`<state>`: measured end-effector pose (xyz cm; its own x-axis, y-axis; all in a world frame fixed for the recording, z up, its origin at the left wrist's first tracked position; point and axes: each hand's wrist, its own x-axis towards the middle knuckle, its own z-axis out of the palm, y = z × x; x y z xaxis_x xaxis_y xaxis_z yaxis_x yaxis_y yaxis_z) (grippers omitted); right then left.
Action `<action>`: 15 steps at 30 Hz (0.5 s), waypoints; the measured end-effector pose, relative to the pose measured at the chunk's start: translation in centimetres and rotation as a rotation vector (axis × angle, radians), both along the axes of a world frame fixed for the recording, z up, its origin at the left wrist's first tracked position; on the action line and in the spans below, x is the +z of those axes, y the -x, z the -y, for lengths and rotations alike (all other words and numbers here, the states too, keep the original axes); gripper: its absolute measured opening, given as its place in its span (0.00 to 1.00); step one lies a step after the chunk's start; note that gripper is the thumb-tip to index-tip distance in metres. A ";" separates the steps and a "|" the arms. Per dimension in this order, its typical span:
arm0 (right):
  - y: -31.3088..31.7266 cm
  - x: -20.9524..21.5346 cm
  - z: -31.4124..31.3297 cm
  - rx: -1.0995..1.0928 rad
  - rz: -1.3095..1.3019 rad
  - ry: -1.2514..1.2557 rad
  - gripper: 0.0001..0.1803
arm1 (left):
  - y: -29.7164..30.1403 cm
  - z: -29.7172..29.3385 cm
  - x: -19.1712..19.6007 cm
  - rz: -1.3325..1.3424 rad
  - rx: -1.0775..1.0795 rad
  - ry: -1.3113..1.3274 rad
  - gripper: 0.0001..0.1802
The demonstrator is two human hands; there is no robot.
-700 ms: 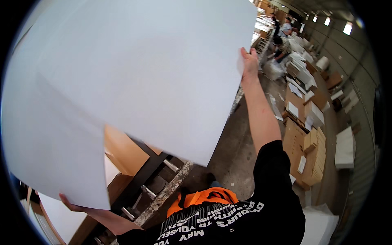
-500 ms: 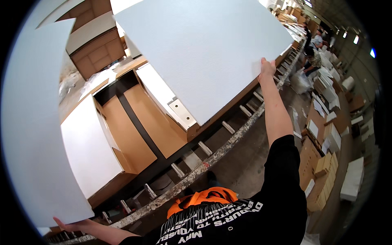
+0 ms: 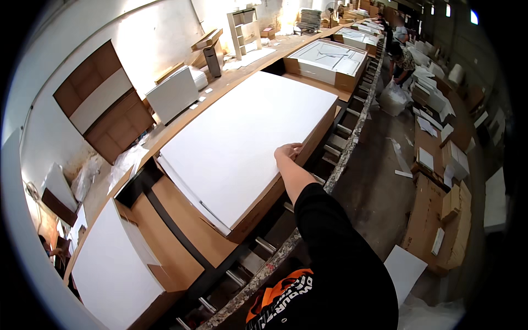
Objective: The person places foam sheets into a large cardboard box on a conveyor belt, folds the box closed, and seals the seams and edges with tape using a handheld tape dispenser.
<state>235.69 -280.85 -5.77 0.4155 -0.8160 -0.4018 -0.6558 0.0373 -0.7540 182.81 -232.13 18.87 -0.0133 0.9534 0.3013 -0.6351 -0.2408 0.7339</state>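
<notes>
A large white panel (image 3: 247, 121) lies over an open cardboard carton on the roller conveyor. My right hand (image 3: 289, 151) is at the panel's near right edge, fingers bent over it. What the fingertips do below that edge is hidden. My left hand is out of view. To the left, an open brown carton (image 3: 179, 220) holds cardboard and a black strip down its middle. Its left flank carries another white panel (image 3: 118, 264). A pale sheet (image 3: 10, 220) shows along the left rim of the picture.
The conveyor rollers (image 3: 265, 245) and a worn rail (image 3: 283, 250) run past my front. Farther along stands a carton with white parts (image 3: 330, 58). A person (image 3: 401, 63) bends over a plastic bag at the right. Cardboard stacks (image 3: 429, 220) line the floor there.
The panel in my right hand has come down onto the carton. My left hand has left the view, and the big pale sheet at left has shrunk to the rim.
</notes>
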 end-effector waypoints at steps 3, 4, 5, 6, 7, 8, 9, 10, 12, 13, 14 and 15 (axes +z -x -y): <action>-0.6 1.9 -3.2 0.125 -0.180 0.001 0.37 | -1.2 0.0 0.5 0.026 -0.079 -0.034 0.40; 0.0 2.7 -3.6 0.152 -0.105 -0.101 0.37 | -1.7 0.1 0.5 0.041 -0.117 -0.039 0.41; 0.8 3.3 -3.1 0.163 -0.037 -0.206 0.37 | -2.5 0.3 0.3 0.055 -0.164 -0.041 0.41; 1.2 2.9 -2.2 0.252 -0.149 0.053 0.38 | -3.8 0.8 -0.2 0.064 -0.250 -0.024 0.41; 1.6 2.7 -1.3 0.336 -0.283 0.310 0.39 | -5.3 1.4 -0.9 0.072 -0.327 -0.006 0.41; 4.3 5.5 -6.7 0.587 -0.274 0.420 0.43 | -4.7 1.0 -0.7 0.054 -0.322 -0.034 0.42; 8.7 10.3 -11.2 0.830 -0.260 0.543 0.47 | -4.1 0.6 -0.6 0.041 -0.325 -0.049 0.42; 10.7 10.5 -10.1 0.799 -0.042 0.498 0.52 | -5.5 1.1 -1.4 0.041 -0.409 -0.017 0.42; 13.6 11.1 -6.8 0.771 0.337 0.293 0.59 | -8.1 3.1 -2.7 0.034 -0.562 0.024 0.43; 15.2 11.9 -4.6 0.759 0.494 0.129 0.60 | -9.3 4.5 -3.4 0.027 -0.637 0.044 0.43; 17.0 13.4 -2.3 0.738 0.664 -0.035 0.61 | -10.4 6.3 -3.8 0.029 -0.716 0.060 0.43; 19.3 15.6 -0.9 0.773 0.743 -0.386 0.62 | -11.2 8.0 -4.0 0.042 -0.780 0.062 0.44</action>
<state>216.43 -280.00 9.81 0.9935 -0.1129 -0.0151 -0.0002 0.1310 -0.9914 193.96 -240.08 14.85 0.6569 0.7074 0.2608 -0.6313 0.3269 0.7033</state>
